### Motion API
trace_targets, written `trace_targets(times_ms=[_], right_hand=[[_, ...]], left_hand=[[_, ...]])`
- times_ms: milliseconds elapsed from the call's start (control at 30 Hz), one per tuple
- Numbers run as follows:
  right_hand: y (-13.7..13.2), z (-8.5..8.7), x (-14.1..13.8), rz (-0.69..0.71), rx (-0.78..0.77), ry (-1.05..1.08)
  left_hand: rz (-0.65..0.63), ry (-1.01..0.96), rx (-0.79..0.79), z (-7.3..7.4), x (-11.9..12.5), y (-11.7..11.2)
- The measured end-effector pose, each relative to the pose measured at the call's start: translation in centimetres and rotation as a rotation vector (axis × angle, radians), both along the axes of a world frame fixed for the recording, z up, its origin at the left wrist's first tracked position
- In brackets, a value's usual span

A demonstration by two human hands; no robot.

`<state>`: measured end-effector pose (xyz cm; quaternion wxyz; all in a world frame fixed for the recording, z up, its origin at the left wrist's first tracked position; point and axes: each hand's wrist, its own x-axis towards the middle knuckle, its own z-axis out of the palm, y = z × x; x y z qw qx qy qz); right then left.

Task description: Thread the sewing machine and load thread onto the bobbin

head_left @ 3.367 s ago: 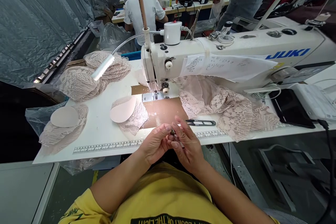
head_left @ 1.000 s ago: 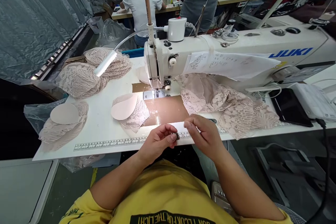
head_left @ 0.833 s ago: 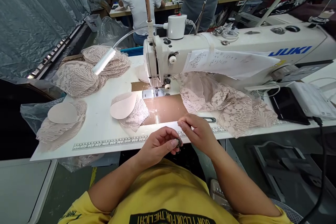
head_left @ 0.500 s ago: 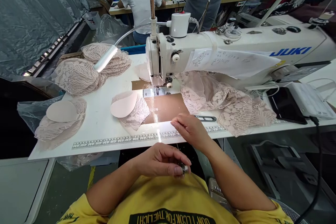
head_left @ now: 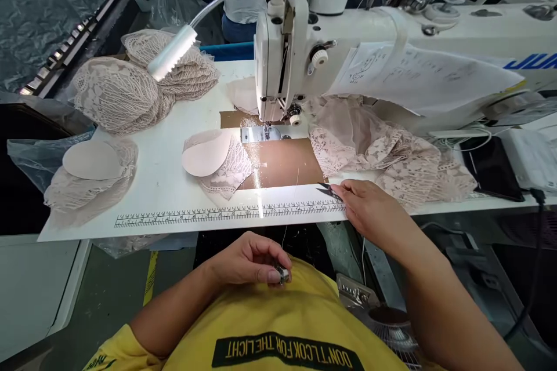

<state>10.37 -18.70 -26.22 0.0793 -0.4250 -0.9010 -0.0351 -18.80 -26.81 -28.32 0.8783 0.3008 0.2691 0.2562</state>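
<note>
before a sewing machine [head_left: 365,29], a person's left hand [head_left: 250,261] pinches a small metal piece [head_left: 282,273], likely a bobbin case, between thumb and fingers, while the right hand [head_left: 376,208] closes around thread snips [head_left: 331,192], blades parted, nearer the sewing machine. the work looks partway: metal piece in hand and out of the sewing machine, snips gripped, blades apart from the fine thread [head_left: 284,236] that rises near the left hand and seems uncut; how much is left, the view does not tell. the count: two hands, one metal piece, one pair of snips, one thread in sight. left of the sewing machine's needle lie two round pads [head_left: 206,153] on lace; farther left and back, lace stacks [head_left: 115,93], layers too overlapped to number; right of the needle, one lace heap [head_left: 404,159], its pieces uncountable; in front, one ruler strip [head_left: 226,213].
</note>
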Motion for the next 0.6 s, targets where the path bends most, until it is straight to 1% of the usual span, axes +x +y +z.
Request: trace_targets(times_ms=[167,333,467,600], right_hand=[[-0.9,-0.1,-0.2,-0.043,-0.031,-0.025],[-3.0,0.5,-1.3,0.027,-0.052,0.078],[-4.4,0.0,-2.6,0.094,0.013,0.156],[-4.8,-0.7,-3.6,0.121,0.071,0.187]], left_hand=[[-0.046,-0.005,0.012,-0.3,-0.1,-0.4],[-0.101,0.011,0.066,-0.3,-0.4,-0.7],[-0.109,0.011,0.109,-0.2,-0.4,-0.5],[-0.107,-0.015,0.181,-0.4,-0.2,-0.4]])
